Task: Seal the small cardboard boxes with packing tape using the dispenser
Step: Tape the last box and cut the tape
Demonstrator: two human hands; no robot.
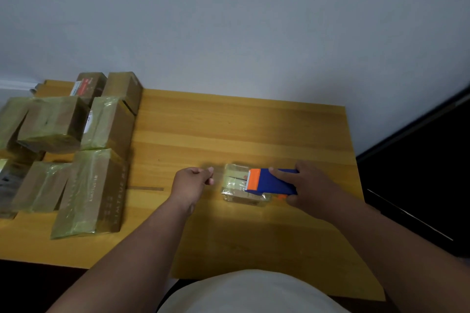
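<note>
Box in hand: a small cardboard box [243, 187] lies on the table [229, 129] near the right half of the front edge, between the two hands; glossy tape already shows across its top.
Dispenser: the blue and orange tape dispenser [269, 181] sits on top of this box, its orange toothed end pointing toward the table's left edge.
Right hand: the right hand [309, 185] grips the dispenser body, fingers curled over it and thumb underneath.
Left hand: the left hand [190, 183] hovers just left of the box with fingers curled in; it may be pinching a free end of clear tape, but the blur there hides it, so I cannot tell.
Done so far: a cluster of boxes [96, 185] at the table's left edge and back left corner, most of them wrapped in shiny greenish tape, so these look finished.
Left to do: judging by the pose, this box's strip is not yet cut or pressed down; no unsealed box shows elsewhere on the table.
Surface: a yellow-orange wooden table with visible grain, its back edge against the wall.
Room: a plain pale wall [229, 20] behind; a dark panel [419, 173] stands beyond the right edge.
Person: a light garment [249, 292] shows at the front edge.
</note>
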